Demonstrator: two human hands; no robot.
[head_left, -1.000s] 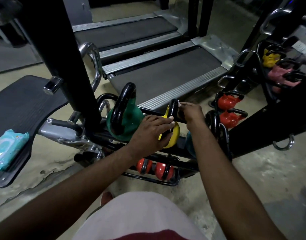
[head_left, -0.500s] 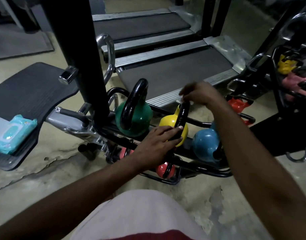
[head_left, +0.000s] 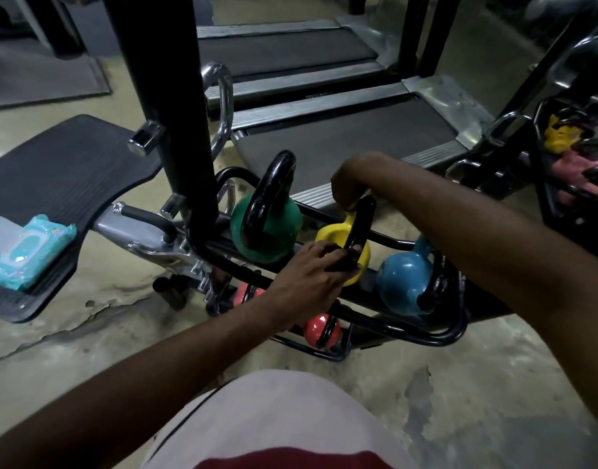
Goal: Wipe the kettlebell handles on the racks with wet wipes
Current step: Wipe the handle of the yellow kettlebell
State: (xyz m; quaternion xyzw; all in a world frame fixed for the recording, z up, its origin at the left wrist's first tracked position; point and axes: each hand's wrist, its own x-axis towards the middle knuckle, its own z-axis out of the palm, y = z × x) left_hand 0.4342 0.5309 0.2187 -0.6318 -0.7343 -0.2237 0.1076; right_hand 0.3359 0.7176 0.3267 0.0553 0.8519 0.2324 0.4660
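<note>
Two hands work one handle. The left hand (head_left: 319, 269) grips the lower leg of the black handle (head_left: 362, 225) where it meets the yellow kettlebell (head_left: 329, 233), steadying it. The right hand (head_left: 353, 184) curls down over the top of the same handle. No wipe shows under its fingers, so whether one is held cannot be told.

Judgement: the step in hand is wiping this handle. Done well, the left hand holds the bell firm on the rack (head_left: 402, 333) while the right runs the wipe round the full loop, both legs and the underside included. The grip should then shift so the covered patch gets cleaned too.

Just left of the left hand stands the green kettlebell (head_left: 267, 231). Under the right forearm lies the blue kettlebell (head_left: 404, 282), and below the left wrist sits the red kettlebell (head_left: 323, 328). Far left, well apart from both hands, lies the wipes pack (head_left: 30, 255).
</note>
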